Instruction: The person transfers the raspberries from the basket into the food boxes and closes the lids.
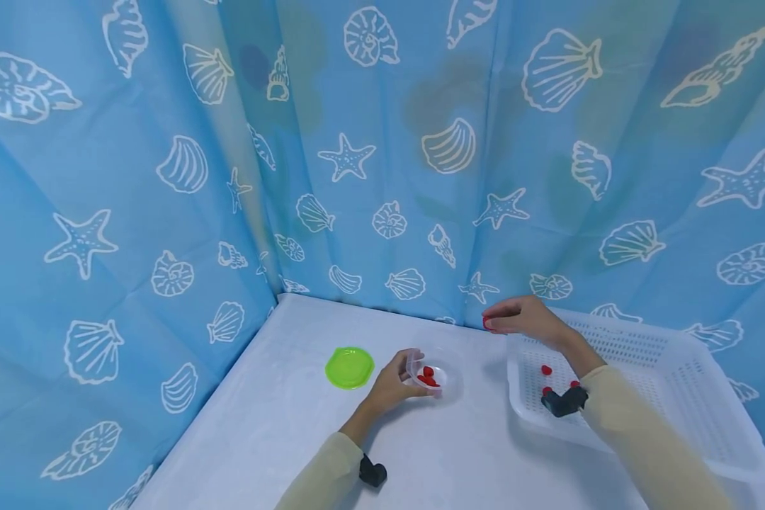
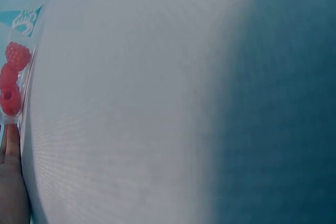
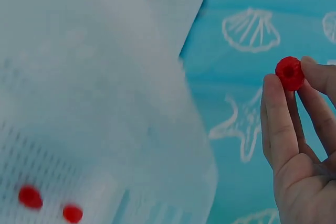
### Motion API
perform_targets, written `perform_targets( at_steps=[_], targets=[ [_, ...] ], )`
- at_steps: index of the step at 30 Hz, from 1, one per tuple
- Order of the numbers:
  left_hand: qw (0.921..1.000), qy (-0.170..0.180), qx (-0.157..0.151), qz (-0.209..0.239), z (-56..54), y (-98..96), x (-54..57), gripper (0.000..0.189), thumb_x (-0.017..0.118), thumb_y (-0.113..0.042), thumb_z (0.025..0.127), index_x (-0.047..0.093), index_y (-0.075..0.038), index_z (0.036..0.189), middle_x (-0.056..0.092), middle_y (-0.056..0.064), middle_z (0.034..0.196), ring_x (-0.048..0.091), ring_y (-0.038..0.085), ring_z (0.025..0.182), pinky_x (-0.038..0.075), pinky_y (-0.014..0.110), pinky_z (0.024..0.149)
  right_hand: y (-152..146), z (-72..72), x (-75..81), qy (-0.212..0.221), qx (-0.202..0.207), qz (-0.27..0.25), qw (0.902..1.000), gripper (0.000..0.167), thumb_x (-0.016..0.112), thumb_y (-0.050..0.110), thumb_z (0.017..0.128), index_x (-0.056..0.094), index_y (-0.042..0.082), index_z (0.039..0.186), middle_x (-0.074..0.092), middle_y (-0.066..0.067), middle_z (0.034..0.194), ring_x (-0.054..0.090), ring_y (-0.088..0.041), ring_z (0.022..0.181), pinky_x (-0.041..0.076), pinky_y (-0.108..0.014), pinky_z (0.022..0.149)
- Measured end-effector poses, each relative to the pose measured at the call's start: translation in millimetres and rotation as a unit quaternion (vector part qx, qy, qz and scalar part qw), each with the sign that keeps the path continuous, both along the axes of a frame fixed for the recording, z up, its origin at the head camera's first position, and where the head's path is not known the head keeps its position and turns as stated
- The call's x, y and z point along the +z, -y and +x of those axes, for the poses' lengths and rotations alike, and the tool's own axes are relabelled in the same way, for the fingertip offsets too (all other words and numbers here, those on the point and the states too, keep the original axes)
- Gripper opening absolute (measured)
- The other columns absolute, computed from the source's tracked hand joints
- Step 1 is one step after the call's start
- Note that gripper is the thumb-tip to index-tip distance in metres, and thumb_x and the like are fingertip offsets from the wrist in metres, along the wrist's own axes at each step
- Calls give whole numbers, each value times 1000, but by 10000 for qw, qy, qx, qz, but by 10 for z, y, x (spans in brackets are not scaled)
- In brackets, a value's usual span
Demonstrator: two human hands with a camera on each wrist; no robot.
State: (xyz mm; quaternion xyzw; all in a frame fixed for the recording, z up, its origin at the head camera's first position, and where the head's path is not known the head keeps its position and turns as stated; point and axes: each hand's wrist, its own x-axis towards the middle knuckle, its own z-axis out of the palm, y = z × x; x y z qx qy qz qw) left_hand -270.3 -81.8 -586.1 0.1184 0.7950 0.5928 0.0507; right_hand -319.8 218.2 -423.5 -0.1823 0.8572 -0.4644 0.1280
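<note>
My left hand grips a small clear container, thumb on the near side and fingers round the far side. Several red raspberries lie inside it; in the left wrist view the raspberries show through its wall at the left edge. Between thumb and fingertips, my right hand pinches one raspberry, held up at the left rim of a white basket. More raspberries lie on the basket's floor, partly hidden by the right wrist.
A bright green round lid lies on the white table, left of the container. A blue curtain with white shell prints hangs along the table's left and back edges. The basket's perforated walls stand up at the right.
</note>
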Motion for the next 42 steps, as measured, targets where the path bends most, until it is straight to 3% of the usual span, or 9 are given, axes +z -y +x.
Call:
perform_targets(
  at_steps=[6,17,21,29,36,42],
  targets=[
    [9999,120,84,-17,22,-4,-15,85,88,-36,70,45,-23,142,54,-11,135,47,16,131,47,37,99,338,28,-106,330,190,-316,9988,35,74,22,88,68,5,118,69,-11,109,67,-26,99,55,-40,88],
    [9998,71,125,-150,-22,-9,-9,88,88,-40,68,44,-26,143,53,-15,135,48,14,130,49,38,97,697,79,-375,440,253,-272,9983,27,74,19,88,71,8,112,69,-8,105,67,-23,93,56,-38,85],
    [9996,112,168,-183,-14,-10,-15,90,89,-40,67,43,-27,143,52,-21,133,48,12,129,50,35,96,779,107,-483,455,280,-171,9984,26,76,20,86,72,10,110,69,-6,104,68,-22,92,56,-40,86],
    [9999,59,91,-87,10,5,-5,89,89,-36,69,42,-25,144,52,-19,134,47,15,131,51,36,94,894,145,-625,335,249,156,9990,25,77,22,84,74,17,108,70,1,101,66,-18,90,56,-34,83],
    [9999,-9,-98,42,2,32,-22,88,87,-38,70,42,-22,144,51,-15,137,48,14,130,50,34,95,957,181,-707,405,307,217,9985,30,77,19,84,72,7,111,70,-1,100,67,-19,87,57,-33,81],
    [9996,-137,-218,97,-12,52,-23,87,86,-33,73,40,-18,146,50,-11,140,49,17,130,48,34,97,1003,187,-739,71,541,616,9966,24,77,15,83,74,6,105,69,1,95,62,-18,84,57,-32,76]
  ],
)
